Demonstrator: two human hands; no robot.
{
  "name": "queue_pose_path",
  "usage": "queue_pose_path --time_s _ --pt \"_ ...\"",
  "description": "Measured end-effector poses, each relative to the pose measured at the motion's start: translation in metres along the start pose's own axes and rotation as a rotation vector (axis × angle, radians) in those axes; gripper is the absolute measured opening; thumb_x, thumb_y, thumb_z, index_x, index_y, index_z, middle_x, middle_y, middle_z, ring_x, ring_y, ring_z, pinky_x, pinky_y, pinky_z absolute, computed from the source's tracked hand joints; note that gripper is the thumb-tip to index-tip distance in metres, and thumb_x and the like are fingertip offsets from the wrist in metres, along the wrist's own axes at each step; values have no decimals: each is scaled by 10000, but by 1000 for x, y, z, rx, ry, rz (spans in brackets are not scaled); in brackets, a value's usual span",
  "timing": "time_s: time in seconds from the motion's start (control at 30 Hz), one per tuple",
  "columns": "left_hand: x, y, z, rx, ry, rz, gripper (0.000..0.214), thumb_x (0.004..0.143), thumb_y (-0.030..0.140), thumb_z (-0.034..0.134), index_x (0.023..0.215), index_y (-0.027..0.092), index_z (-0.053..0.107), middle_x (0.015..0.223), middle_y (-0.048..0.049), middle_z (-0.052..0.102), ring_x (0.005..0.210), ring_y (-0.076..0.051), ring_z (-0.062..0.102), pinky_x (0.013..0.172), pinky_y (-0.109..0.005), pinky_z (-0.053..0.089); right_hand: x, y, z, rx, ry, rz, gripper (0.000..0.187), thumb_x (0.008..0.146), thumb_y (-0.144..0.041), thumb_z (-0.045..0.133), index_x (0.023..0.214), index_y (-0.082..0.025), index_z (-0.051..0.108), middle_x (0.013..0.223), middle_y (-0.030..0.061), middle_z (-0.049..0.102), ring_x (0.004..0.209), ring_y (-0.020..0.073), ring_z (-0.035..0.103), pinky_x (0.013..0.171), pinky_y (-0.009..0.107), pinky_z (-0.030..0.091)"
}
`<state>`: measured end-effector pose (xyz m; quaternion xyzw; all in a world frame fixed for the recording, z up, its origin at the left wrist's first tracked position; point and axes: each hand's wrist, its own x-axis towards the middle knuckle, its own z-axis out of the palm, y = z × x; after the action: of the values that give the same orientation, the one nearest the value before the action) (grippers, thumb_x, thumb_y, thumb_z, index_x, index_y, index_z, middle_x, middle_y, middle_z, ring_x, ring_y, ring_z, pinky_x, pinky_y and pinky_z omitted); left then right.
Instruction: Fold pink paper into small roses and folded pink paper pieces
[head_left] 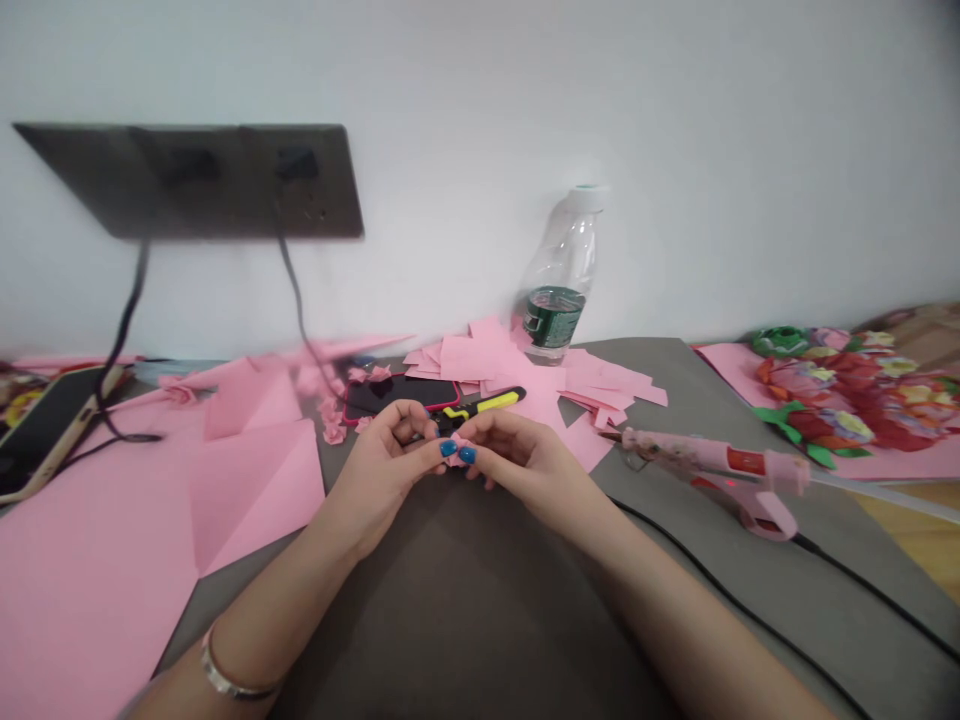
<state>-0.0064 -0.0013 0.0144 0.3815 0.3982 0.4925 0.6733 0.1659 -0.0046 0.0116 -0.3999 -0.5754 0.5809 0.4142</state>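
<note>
My left hand [390, 455] and my right hand [517, 460] meet over the grey table [465, 600], fingers curled. Between both thumbs, which have blue nails, I pinch a small pink paper piece [456, 452]. Just behind my hands lie black scissors with yellow grips [487, 403] and a dark phone in a red case [397, 395]. Cut pink paper squares [525, 375] are piled beyond them.
Large pink paper sheets [150, 500] cover the left side. A pink glue gun [720, 470] with a black cord lies at right. A plastic bottle [562, 280] stands by the wall. Finished paper flowers [840, 400] sit far right. Another phone [45, 430] with cables is far left.
</note>
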Motion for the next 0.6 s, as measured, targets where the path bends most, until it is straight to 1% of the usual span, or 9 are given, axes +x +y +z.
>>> queue_pose_path --time_s 0.13,0.27,0.37,0.43,0.53,0.6 --pt "0 -1 0 27 -9 15 402 628 218 919 795 184 555 753 58 618 631 -69 576 594 -183 480 0 0 -1 17 -29 16 305 835 -489 735 881 -197 660 821 22 659 693 135 601 589 260 478" --pt "2 -3 -3 12 14 -1 364 698 388 878 786 180 592 741 34 621 664 -91 586 641 -208 496 1 -1 -2 74 6 30 320 806 -487 765 839 -193 644 768 -2 619 672 123 591 556 236 461" --pt "2 -4 -5 51 26 -32 393 722 510 828 777 171 638 715 20 606 660 -102 561 610 -210 462 2 -2 -3 111 40 27 327 771 -478 799 825 -195 644 752 -10 606 669 123 592 552 235 463" --pt "2 -5 -5 145 0 -35 394 707 512 834 742 160 659 688 17 593 635 -99 524 576 -206 417 2 -2 -3 118 47 14 335 767 -492 798 827 -198 647 748 -8 609 673 128 598 561 243 475" --pt "1 -6 -5 266 -41 -1 317 707 432 845 724 159 685 697 7 606 630 -99 493 563 -211 376 2 0 -3 108 49 -9 348 784 -526 772 842 -205 651 769 5 630 701 141 622 587 254 504" --pt "0 -5 -5 295 -34 28 263 721 391 834 726 169 694 702 6 612 631 -105 488 558 -214 366 2 1 -4 97 46 -11 353 784 -535 771 842 -208 652 788 11 644 725 145 639 608 257 521"
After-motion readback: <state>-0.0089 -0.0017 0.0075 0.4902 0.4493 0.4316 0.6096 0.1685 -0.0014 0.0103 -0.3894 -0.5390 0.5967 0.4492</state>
